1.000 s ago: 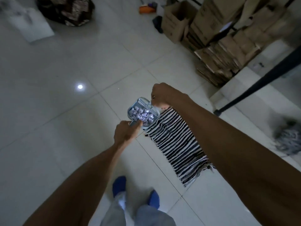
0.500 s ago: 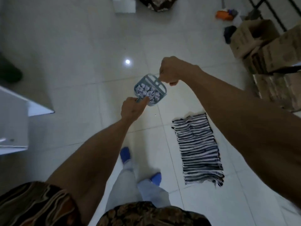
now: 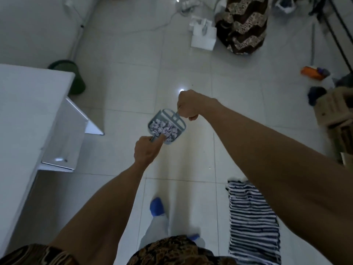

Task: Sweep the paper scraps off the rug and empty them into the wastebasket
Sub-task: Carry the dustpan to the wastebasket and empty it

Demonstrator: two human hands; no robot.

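A small grey-blue dustpan (image 3: pixel 176 122) hangs in the air at the centre, filled with pale paper scraps (image 3: pixel 163 129). My left hand (image 3: pixel 148 150) grips its handle from below. My right hand (image 3: pixel 189 105) is curled round a small brush whose grey frame lies across the pan's far end; its bristles are hidden. The black-and-white striped rug (image 3: pixel 253 220) lies on the tiles at the lower right, partly under my right forearm. A dark green wastebasket (image 3: pixel 76 79) stands at the upper left, half hidden behind a white table.
A white table (image 3: pixel 24 115) fills the left side. White boxes (image 3: pixel 203 36) and a brown patterned bag (image 3: pixel 242 23) sit at the back. Cardboard boxes (image 3: pixel 336 111) and an orange item (image 3: pixel 311 72) lie at the right. My blue-socked foot (image 3: pixel 156 206) stands on the tiles.
The view has swung left. The rug has slid to the lower right and the wastebasket has come into sight. Both hands still carry the filled dustpan and brush.
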